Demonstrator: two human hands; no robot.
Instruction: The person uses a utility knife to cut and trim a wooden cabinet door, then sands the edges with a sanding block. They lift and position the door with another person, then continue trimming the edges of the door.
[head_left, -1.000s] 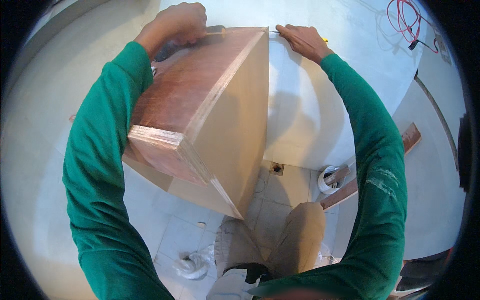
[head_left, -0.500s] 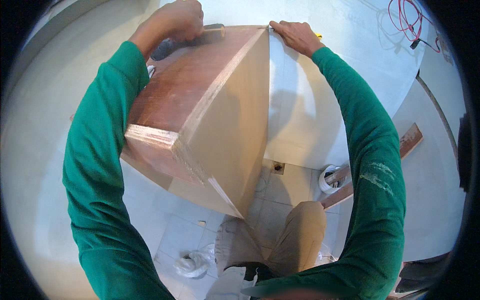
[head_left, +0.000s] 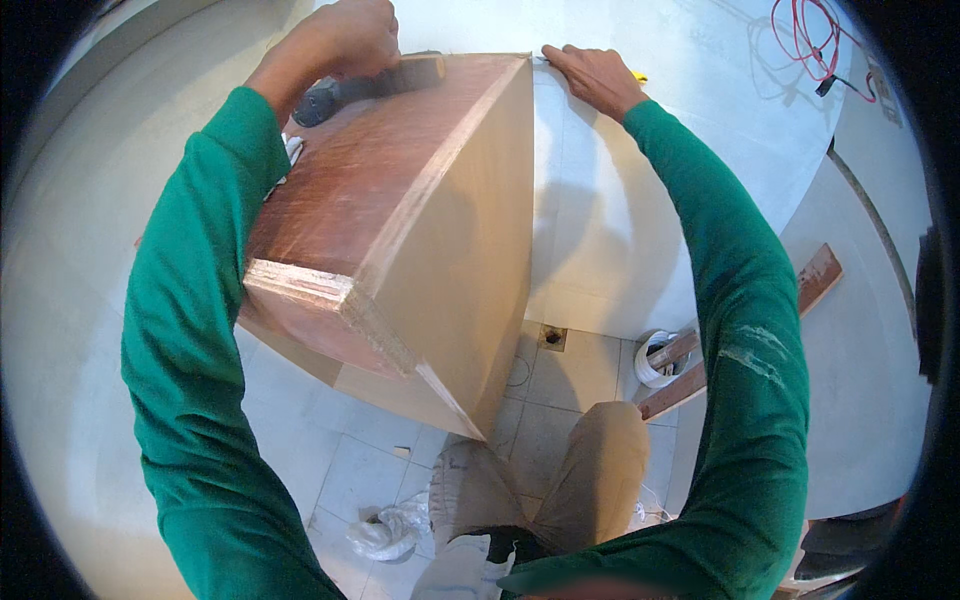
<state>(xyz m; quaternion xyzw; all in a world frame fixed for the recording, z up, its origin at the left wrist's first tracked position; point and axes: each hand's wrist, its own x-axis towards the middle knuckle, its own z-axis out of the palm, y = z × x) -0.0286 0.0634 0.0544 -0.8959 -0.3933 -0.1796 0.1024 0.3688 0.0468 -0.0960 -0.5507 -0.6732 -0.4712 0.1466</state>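
1. Reddish ply covers the top of the box (head_left: 345, 190); its long side is paler and smooth, its cut edges rough, striped with layers.
2. Box position: between the two arms, near end toward the knees. Lens bends its edges, so true squareness cannot be judged.
3. Left grip (head_left: 355, 40): fingers curled above the far part of the top, beside or over the tool (head_left: 418, 72). Whether they hold it, cannot tell. Tool is dark with an orange end; the broad top probably gives it steady support.
4. Right grip (head_left: 597, 80): fingertips at the box's far corner, near a thin bright piece; pinch or mere contact, cannot tell. Fingers there seem placed for control right at the edge.
5. Around: tiled floor (head_left: 545, 435), round white bucket (head_left: 653, 377), flat reddish plank (head_left: 820, 280), crumpled translucent bag (head_left: 390, 535), looped red cord (head_left: 810, 45).
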